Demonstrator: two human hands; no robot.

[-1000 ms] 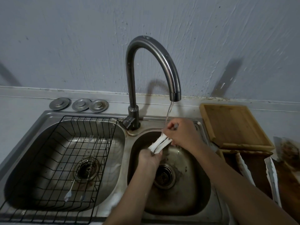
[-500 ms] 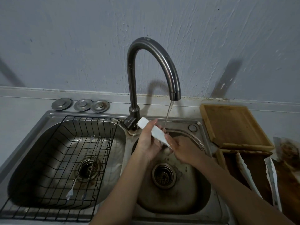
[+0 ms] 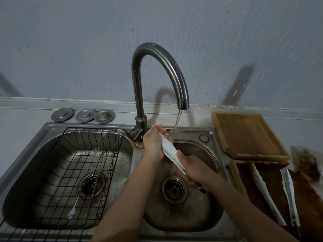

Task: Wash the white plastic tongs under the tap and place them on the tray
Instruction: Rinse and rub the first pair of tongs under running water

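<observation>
The white plastic tongs [image 3: 170, 151] lie slanted over the right steel sink basin [image 3: 206, 222], under the tap stream [image 3: 176, 126]. The left hand [image 3: 153, 142] grips their far end, the right hand [image 3: 192, 168] their near end. Rinsing is in hand; next comes transfer to the brown wooden tray [image 3: 314, 203] at right.

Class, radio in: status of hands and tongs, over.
Left hand and right hand both gripping white tongs under running tap. Not yet on tray. Nothing blocking.
</observation>
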